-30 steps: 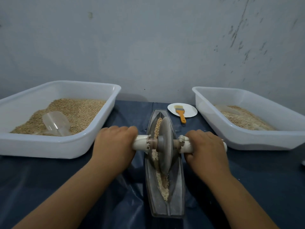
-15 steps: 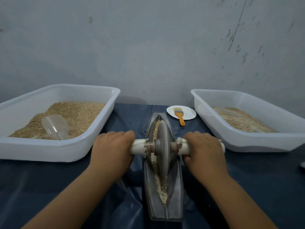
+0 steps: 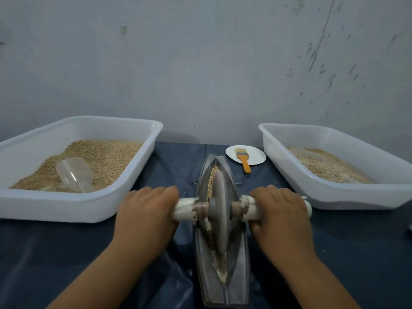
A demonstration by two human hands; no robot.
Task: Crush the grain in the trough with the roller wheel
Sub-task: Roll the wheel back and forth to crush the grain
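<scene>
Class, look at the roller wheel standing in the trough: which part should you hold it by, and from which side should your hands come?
Hold the roller wheel by the white handles on its axle, one either side, as the left hand and right hand do. Come from above: the disc stands upright in the narrow trough, leaving only the handle ends clear.

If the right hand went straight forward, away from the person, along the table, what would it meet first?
Probably the near wall of the right white tub. The right hand grips the roller's right handle just before that wall. Depth is unclear, so it might graze only the tub's left corner.
</scene>
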